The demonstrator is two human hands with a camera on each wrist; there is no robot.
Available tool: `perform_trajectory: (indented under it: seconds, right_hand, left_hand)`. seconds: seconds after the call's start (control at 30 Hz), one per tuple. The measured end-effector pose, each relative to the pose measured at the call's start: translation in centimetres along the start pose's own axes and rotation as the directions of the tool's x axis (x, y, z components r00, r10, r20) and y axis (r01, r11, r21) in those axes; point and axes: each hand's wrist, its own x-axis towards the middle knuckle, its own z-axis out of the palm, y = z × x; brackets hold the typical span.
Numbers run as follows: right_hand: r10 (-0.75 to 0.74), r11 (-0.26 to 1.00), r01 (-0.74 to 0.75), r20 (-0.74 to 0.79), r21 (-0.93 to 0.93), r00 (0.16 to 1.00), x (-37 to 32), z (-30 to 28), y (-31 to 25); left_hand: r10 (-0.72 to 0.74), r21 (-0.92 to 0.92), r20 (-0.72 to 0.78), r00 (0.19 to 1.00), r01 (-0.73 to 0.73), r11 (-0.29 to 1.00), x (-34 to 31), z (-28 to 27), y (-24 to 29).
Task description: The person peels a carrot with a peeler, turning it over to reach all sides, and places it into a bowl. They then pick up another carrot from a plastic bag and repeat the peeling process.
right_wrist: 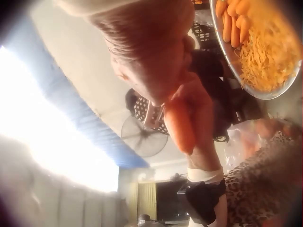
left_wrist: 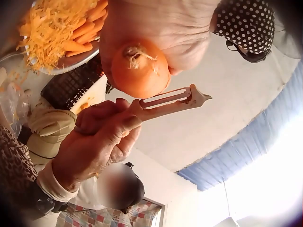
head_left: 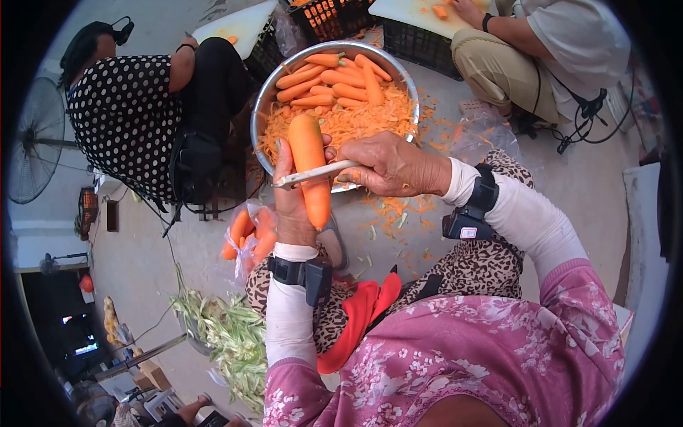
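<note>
My left hand [head_left: 293, 206] grips a large orange carrot [head_left: 310, 167], holding it upright over the edge of a metal bowl [head_left: 265, 96]. My right hand [head_left: 384, 165] holds a pale peeler [head_left: 313, 175] laid across the carrot's middle. In the left wrist view the carrot's cut root end [left_wrist: 139, 68] faces the camera with the peeler's blade [left_wrist: 166, 98] just under it, held by the right hand [left_wrist: 97, 142]. The right wrist view shows the carrot [right_wrist: 180, 125] below the blurred right hand [right_wrist: 147, 52].
The bowl holds peeled carrots [head_left: 334, 82] and a heap of orange peelings [head_left: 356, 121]. A plastic bag of carrots [head_left: 245, 235] lies by my knee, green husks [head_left: 228, 334] lower left. Two other people sit nearby, one in a dotted top [head_left: 124, 114]. Black crates [head_left: 334, 18] stand behind the bowl.
</note>
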Motion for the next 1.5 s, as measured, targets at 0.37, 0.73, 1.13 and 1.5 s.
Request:
perform_trajectory:
  seconds: [0.37, 0.73, 1.13, 1.5]
  right_hand:
    - [0.108, 0.975, -0.125, -0.1, -0.185, 0.989, 0.5, 0.6, 1.6]
    - [0.292, 0.912, -0.344, -0.233, -0.225, 0.927, 1.1, -0.6, 6.1]
    - [0.102, 0.994, -0.105, -0.101, -0.017, 0.99, 0.5, 0.3, 0.7]
    - [0.229, 0.954, -0.281, -0.358, -0.099, 0.905, 1.0, -0.1, 3.6]
  left_hand:
    - [-0.01, -0.066, -0.16, 0.987, -0.001, 0.998, 0.3, -0.6, -0.2]
    - [-0.004, 0.13, -0.035, 0.999, 0.008, 0.991, -0.4, -0.1, -0.2]
    - [0.007, -0.005, -0.183, 0.983, -0.008, 1.0, 0.3, -1.8, 0.0]
    - [-0.003, -0.043, -0.076, 0.997, -0.001, 0.999, 0.4, -1.0, -0.1]
